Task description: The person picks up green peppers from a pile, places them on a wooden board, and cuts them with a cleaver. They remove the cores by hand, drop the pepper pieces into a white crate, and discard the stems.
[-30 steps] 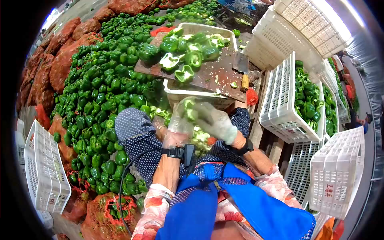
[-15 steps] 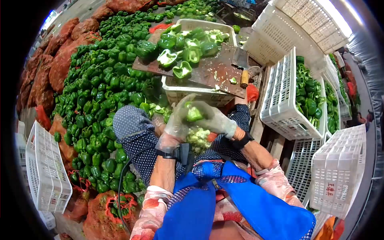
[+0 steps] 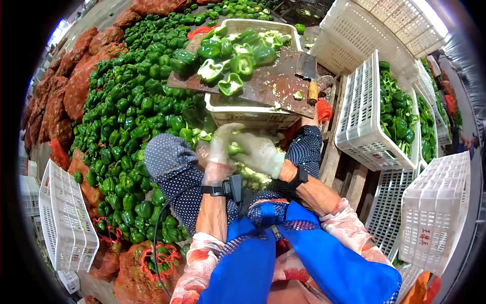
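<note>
My left hand (image 3: 220,147), in a pale, see-through glove, is closed around a piece of green bell pepper (image 3: 234,148). My right hand (image 3: 261,153), gloved too, comes in from the right against the pepper; motion smears its fingers. Below both hands lies a heap of pale green pepper cores (image 3: 253,178) between my knees. In front, a brown cutting board (image 3: 263,92) rests on a white crate (image 3: 223,108). Cut pepper halves (image 3: 231,84) and whole peppers lie on the board's left side. A cleaver (image 3: 306,67) with a wooden handle lies at its right edge.
A large pile of green peppers (image 3: 136,116) spreads on the left, with red mesh sacks (image 3: 86,76) beyond it. A white crate with peppers (image 3: 362,114) stands tilted at the right. Another white crate (image 3: 438,213) is near it, and one (image 3: 68,223) stands at far left.
Both hands and the pepper have shifted slightly left and down. Less of the pepper shows between the hands. The cleaver and board stay in place; the view has shifted a little.
</note>
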Motion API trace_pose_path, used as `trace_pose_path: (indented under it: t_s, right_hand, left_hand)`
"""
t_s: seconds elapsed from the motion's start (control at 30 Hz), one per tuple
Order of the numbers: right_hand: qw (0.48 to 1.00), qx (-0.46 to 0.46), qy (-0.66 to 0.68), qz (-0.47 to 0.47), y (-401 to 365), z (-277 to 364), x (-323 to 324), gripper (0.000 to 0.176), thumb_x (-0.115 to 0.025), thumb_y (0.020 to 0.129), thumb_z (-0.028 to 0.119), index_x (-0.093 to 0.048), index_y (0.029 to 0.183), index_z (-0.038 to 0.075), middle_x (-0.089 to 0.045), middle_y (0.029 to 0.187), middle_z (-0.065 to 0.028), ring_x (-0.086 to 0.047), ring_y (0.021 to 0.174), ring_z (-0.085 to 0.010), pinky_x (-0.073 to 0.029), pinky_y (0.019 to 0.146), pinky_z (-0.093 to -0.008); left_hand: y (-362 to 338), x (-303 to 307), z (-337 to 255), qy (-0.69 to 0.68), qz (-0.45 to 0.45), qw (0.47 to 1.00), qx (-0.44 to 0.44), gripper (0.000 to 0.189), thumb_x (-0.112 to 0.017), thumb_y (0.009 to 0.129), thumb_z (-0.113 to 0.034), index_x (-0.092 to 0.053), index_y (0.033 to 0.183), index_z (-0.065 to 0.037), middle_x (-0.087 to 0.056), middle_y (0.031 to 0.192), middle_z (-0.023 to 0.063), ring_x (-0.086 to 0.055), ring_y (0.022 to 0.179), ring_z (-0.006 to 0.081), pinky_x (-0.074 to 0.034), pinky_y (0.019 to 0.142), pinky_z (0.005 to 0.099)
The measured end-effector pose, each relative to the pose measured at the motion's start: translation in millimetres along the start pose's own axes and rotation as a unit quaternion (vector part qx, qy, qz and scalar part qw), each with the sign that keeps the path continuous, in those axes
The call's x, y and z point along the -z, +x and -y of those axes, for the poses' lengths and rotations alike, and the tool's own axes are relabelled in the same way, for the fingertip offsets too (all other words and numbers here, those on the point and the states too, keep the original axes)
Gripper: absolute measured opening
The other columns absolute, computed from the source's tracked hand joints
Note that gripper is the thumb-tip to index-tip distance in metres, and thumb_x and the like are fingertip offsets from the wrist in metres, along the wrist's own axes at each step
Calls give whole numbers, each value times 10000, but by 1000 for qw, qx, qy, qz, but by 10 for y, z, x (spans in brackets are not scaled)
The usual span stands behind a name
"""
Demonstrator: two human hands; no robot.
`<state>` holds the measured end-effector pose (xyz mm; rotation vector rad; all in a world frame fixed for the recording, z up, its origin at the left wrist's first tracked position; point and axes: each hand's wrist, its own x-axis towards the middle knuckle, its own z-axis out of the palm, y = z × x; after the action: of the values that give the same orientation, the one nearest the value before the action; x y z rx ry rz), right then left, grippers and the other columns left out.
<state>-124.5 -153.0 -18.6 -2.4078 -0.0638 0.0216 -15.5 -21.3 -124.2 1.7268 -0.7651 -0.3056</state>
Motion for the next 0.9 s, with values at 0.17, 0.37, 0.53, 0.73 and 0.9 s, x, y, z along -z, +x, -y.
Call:
trace_pose_path:
  t_s: [0.17,0.37,0.53,0.73,0.9]
  right_hand:
    - [999,0,16,31,46,-54,-29,493,-595,840,189,-505,1283,-6,-596,1159,-230,-600,1066,-359,-482,917,-419]
    - [998,42,41,-18,8,-142,-64,442,-566,857,186,-498,1236,-30,-591,1114,-253,-587,1044,-401,-474,901,-441]
    - [999,0,36,-38,-3,-29,-87,346,-555,863,193,-504,1132,-19,-585,1038,-252,-590,939,-437,-486,823,-485]
    - [972,-13,233,-39,43,59,60,355,-627,804,215,-550,1074,-3,-623,908,-245,-619,880,-424,-499,759,-449]
    - [961,-48,268,-43,3,115,124,330,-615,821,202,-594,1075,-7,-655,926,-206,-645,865,-359,-511,753,-411]
  left_hand:
    - [2,-35,-325,-219,-73,965,121,336,-467,965,-259,-620,1163,-37,-634,1111,76,-589,1016,179,-468,907,338]
    - [-39,-37,-575,-379,-66,895,224,384,-527,930,-255,-557,1248,-43,-599,1111,66,-566,1012,189,-468,900,315]
    - [-106,-11,-709,-268,-40,951,145,495,-543,939,-348,-505,1316,-31,-577,1177,74,-540,1064,175,-441,948,308]
    - [-119,85,-791,-438,3,886,154,522,-445,980,-459,-468,1367,-109,-575,1211,137,-605,1004,226,-534,780,303]
    - [-156,8,-804,-389,-47,899,196,926,-342,839,-792,-442,1386,-52,-529,1314,108,-532,1168,236,-465,983,389]
